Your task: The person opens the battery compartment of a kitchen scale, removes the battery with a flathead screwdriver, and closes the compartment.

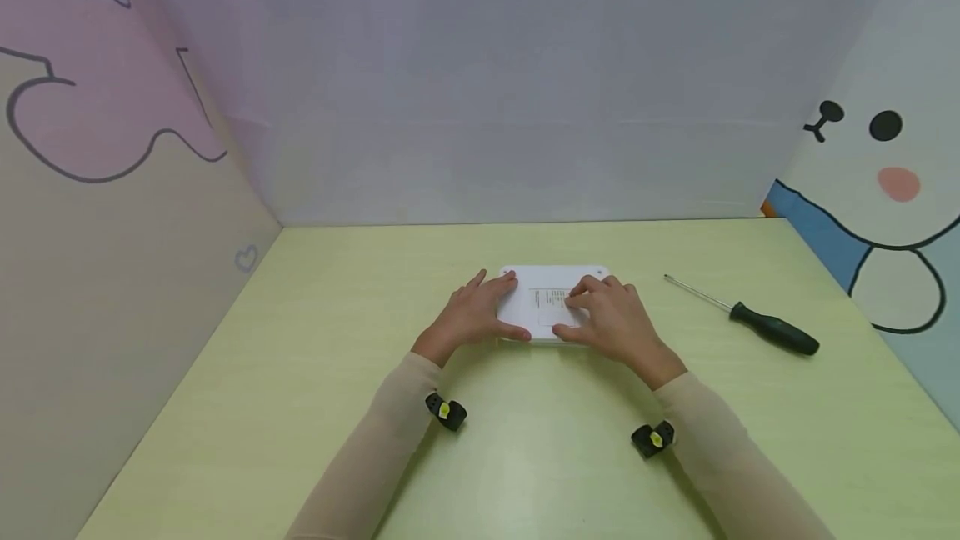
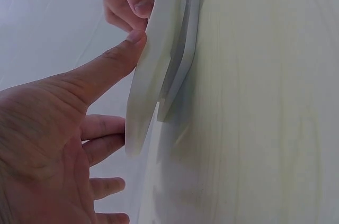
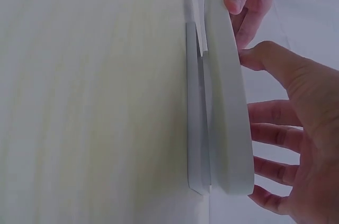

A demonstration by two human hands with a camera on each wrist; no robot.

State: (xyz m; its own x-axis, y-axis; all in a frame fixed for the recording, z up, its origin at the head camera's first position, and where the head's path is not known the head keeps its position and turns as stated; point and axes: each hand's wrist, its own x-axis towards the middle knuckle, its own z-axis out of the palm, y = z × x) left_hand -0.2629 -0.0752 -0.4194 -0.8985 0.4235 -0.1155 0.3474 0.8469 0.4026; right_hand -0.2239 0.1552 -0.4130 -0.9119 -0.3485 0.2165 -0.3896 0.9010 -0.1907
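Note:
A white flat rectangular case [image 1: 553, 276] with rounded corners, small corner holes and a block of printed text faces up on the table. From the side, its thick body [image 2: 151, 81] sits above a thinner grey-white plate [image 3: 195, 128] at the tabletop. On its left part rests my left hand [image 1: 474, 312], thumb near the front edge and fingers spread, fairly straight. My right hand [image 1: 617, 319] touches the right part with thumb and slightly bent fingertips. In the right wrist view, those fingertips [image 3: 265, 164] press the upper face without wrapping round the case.
To the right lies a screwdriver [image 1: 776, 330] with a dark handle, its metal tip pointing toward the back left. A pale yellow-green table [image 1: 360, 298] meets a white back wall [image 1: 487, 107]. Printed panels [image 1: 892, 215] stand at both sides.

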